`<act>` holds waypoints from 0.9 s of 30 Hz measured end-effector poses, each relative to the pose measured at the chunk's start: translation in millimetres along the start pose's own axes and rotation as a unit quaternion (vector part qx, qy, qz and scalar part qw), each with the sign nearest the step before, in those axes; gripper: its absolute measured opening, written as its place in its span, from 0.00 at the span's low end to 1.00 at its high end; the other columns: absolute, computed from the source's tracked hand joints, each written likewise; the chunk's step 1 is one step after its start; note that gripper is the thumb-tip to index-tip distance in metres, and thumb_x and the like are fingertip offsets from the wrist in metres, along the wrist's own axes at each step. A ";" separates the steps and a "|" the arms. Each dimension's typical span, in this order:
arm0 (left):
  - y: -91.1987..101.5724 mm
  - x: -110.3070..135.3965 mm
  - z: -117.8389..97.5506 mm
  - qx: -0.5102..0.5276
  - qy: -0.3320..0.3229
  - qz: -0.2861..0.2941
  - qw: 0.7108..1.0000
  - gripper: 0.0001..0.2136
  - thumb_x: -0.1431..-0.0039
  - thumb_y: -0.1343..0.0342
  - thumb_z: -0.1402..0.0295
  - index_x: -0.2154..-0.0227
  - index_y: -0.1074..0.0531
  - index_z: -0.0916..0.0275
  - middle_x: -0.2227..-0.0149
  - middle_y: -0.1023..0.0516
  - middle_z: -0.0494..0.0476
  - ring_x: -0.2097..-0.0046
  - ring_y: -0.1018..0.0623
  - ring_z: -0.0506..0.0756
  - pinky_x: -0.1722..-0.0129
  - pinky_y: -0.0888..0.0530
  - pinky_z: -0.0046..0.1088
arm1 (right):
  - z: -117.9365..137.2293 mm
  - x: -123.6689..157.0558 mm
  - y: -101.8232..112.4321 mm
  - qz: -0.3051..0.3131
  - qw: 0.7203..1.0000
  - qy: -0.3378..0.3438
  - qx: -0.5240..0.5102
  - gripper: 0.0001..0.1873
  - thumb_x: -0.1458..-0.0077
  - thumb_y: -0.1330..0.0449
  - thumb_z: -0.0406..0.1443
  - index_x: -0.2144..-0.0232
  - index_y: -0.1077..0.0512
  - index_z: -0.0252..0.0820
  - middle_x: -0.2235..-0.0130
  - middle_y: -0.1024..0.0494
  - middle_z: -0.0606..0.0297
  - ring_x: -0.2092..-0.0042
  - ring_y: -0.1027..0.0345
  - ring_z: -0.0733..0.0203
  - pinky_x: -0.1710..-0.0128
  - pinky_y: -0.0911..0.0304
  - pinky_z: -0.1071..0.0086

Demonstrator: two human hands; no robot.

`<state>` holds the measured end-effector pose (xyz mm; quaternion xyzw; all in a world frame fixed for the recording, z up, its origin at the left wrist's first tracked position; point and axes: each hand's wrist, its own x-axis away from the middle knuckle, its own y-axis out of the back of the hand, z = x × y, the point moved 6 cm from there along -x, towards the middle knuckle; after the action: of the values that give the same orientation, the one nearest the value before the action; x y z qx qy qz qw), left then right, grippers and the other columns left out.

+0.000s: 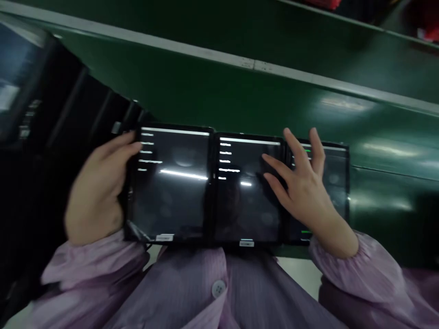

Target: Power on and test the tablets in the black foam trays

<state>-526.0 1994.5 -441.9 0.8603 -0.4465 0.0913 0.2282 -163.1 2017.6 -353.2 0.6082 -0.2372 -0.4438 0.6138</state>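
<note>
Three dark tablets with lit screens lie side by side on the green bench in front of me. At the left edge of the left tablet [173,196], my left hand [98,189] is closed, thumb and fingers against its upper left side. White menu lines show on that screen and on the middle tablet [247,210]. My right hand [305,187] hovers with fingers spread over the seam between the middle tablet and the right tablet [334,183]. It holds nothing, and I cannot tell whether a fingertip touches glass. Green text shows on the right tablet, partly hidden by this hand.
A row of black devices [78,105] stands close together on the left, blurred. A pale metal strip [206,52] runs across the green bench [384,141] beyond the tablets. Red items [430,23] sit at the far right corner.
</note>
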 end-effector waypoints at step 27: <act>4.7 -4.6 2.0 0.117 -0.019 0.025 0.993 0.21 0.56 0.33 0.71 0.55 0.17 0.62 0.58 0.14 0.58 0.53 0.17 0.62 0.39 0.22 0.47 | 24.2 10.7 -6.6 -0.008 0.998 0.052 -0.026 0.17 0.29 0.40 0.38 0.42 0.21 0.50 0.23 0.38 0.58 0.21 0.57 0.26 0.29 0.41 0.26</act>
<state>-532.5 1994.6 -443.8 0.8712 -0.4588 0.1322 0.1146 -179.6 1996.6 -358.6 0.6162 -0.1885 -0.4224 0.6375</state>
